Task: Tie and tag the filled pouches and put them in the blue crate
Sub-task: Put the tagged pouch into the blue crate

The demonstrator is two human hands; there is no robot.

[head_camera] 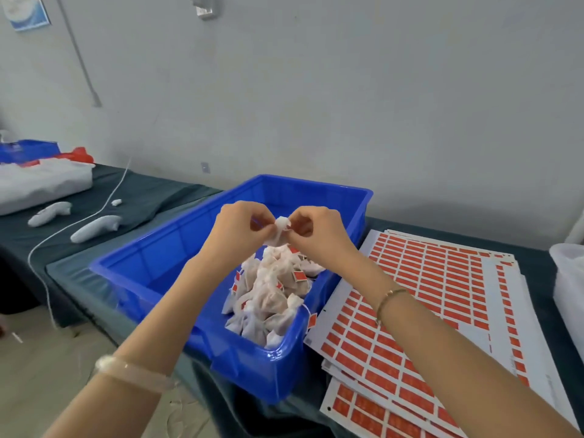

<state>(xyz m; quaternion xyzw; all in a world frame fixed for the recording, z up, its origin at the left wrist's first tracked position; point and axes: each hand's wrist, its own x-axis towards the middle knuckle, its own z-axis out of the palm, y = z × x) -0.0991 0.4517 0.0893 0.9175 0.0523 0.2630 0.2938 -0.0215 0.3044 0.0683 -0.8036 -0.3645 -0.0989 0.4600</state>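
**While held over the blue crate (252,368): one pouch (278,230) pinched from both sides**

Though small and partly hidden by fingers, shows as a white gathered pouch, up above the crate's inside and apart from the pile of tied pouches (271,298) below. Sits between the left hand (235,229) and the right hand (319,230), both with fingers curled, thumb and forefinger tips clamped on its neck; cannot tell whether on cloth or string. That pile: heaped in the crate's near right corner, white with small red tags, one tag hanging over the rim. Crate set on a dark green table cover (142,197), just left of stacked sheets of red stickers (426,295). Farther left on the cover: a white cord (79,221) and two long white wrapped pieces (94,229). On the left wrist a pale bangle (136,373), on the right a thin gold bracelet (390,298).
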